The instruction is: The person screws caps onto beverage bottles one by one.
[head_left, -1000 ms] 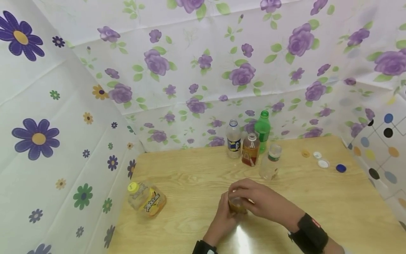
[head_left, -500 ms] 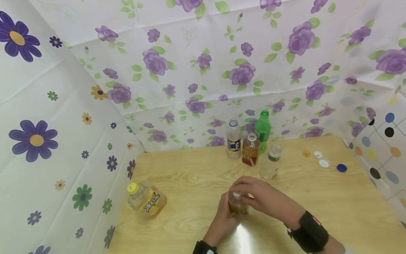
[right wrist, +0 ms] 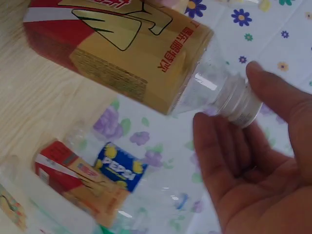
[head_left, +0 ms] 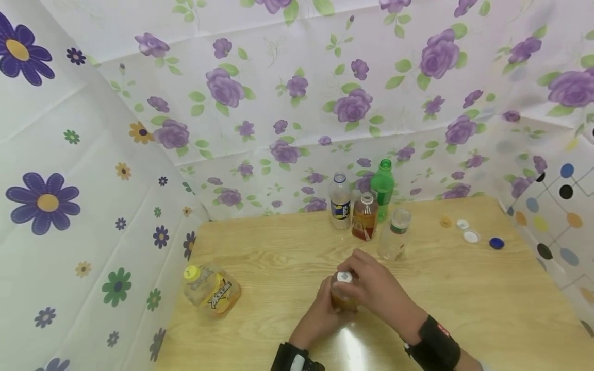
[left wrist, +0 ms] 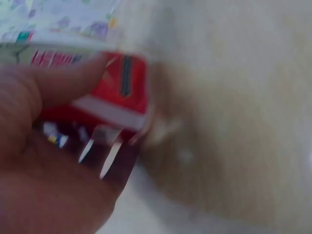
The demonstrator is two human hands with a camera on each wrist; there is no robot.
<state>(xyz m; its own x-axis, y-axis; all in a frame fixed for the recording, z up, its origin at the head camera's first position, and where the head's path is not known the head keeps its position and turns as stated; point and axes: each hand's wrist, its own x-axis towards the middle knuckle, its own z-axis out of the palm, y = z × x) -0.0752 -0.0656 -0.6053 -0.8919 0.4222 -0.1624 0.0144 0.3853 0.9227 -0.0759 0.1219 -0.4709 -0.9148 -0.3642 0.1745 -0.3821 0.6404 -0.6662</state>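
Note:
A clear bottle with a red and gold label stands between both hands near the front of the table. The left hand grips its body low down; in the left wrist view the thumb lies across the red part of the label. The right hand is at the top, its thumb and fingers curled round the white bottle cap. Seen from the right wrist, the thumb is on one side of the cap and the fingers are on the other, the palm facing it.
Behind stand a Pepsi-labelled bottle, a red-and-gold-labelled bottle, a green bottle and a clear bottle. A yellow-capped bottle is at the left. Several loose caps, one blue, lie at the right on the wooden table.
The right hand has turned about the bottle top, its wrist swinging toward the person, so the white cap now shows between the fingers. The left hand keeps its grip.

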